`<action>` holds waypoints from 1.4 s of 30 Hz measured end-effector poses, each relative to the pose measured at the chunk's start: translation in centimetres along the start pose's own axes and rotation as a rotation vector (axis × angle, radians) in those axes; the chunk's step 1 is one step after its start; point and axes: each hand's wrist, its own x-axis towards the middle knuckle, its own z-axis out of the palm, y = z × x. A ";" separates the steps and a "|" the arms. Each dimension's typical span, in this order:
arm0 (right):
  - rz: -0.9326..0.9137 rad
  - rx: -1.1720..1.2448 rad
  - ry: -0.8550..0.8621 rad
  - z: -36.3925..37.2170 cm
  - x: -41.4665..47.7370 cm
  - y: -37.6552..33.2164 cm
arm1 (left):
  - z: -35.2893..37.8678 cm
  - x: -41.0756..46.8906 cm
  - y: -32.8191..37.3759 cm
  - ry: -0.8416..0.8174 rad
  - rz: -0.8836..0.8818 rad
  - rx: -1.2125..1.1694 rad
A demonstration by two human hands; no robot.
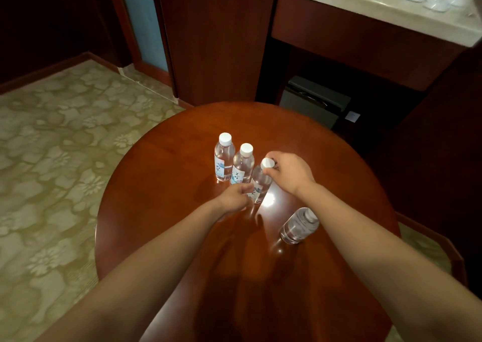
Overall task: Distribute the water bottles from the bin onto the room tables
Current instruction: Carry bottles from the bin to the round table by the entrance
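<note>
Two clear water bottles with white caps stand upright on the round wooden table (161, 211): one at the far left (224, 158), another (243, 165) just right of it. A third bottle (260, 182) stands tilted beside them. My right hand (289, 173) pinches its white cap from the right. My left hand (234, 198) holds its lower body at the label. A fourth bottle (298, 225) lies on its side on the table under my right forearm, apart from the others.
Patterned carpet (65, 159) spreads to the left. A dark wooden cabinet (216, 41) rises beyond the table. A stone-topped counter (378, 5) with clear glasses (433, 0) stands at the back right, with a small dark fridge (313, 101) beneath it.
</note>
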 end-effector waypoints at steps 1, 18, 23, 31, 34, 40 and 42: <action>-0.004 0.005 -0.001 0.0 0.2 0.0 | 0.0 0.1 0.0 0.002 0.000 -0.003; 0.058 0.251 -0.176 -0.7 -0.3 0.8 | -0.1 0.4 0.2 0.052 0.008 0.042; 0.084 0.165 -0.151 -2.2 -3.7 2.3 | 1.5 -0.9 0.6 -0.051 0.032 0.102; 0.131 0.168 -0.304 -3.6 -8.3 4.6 | 5.2 -3.0 1.6 -0.245 0.017 0.245; 0.118 0.161 -0.360 -3.9 -9.6 5.5 | 6.4 -3.6 2.0 -0.272 0.008 0.275; 0.054 0.030 -0.299 -3.7 -10.7 6.0 | 6.8 -4.4 2.1 -0.276 0.028 0.290; 0.070 0.000 -0.268 -3.9 -10.8 5.8 | 6.7 -4.4 2.1 -0.268 0.032 0.268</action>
